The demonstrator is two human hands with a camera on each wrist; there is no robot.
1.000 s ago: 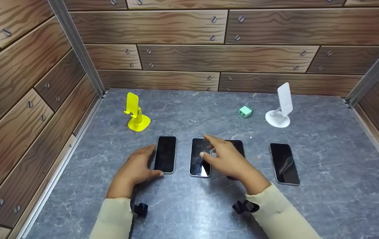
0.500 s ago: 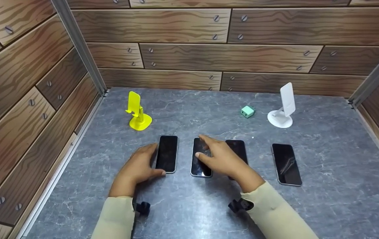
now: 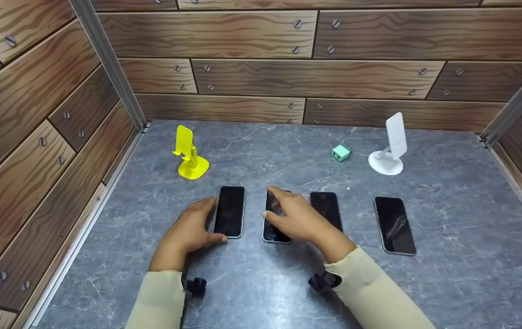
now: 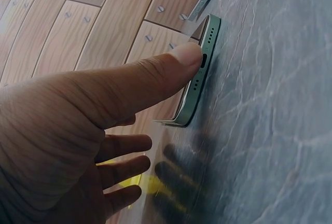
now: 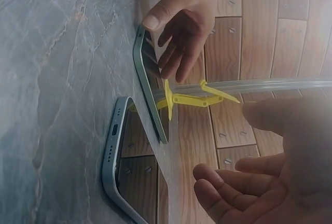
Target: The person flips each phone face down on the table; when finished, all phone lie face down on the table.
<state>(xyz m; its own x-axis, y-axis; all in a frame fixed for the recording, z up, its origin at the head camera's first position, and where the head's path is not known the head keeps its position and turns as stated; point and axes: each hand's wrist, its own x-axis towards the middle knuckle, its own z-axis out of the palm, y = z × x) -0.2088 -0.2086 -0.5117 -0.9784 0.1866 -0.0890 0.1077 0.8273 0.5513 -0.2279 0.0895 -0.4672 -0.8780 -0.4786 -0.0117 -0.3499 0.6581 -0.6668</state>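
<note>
Left hand [image 3: 191, 230] braces the leftmost black slab phone [image 3: 229, 211], thumb on its bottom edge, fingers relaxed; right hand [image 3: 295, 217] hovers loosely spread over phone 2 [image 3: 273, 234] (of 4) on the grey marble tabletop [image 3: 448, 173]. Best lift it by the side edges.

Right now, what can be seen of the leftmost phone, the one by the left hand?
The leftmost phone is a slim slab with a dark, unlit glossy screen and a pale greenish metal-looking frame. Its near end shows a port with small holes on either side. It lies flat, screen up, on the grey marble-patterned table, near the yellow stand. The left hand sets its thumb against that near end, fingers along the left side.
</note>
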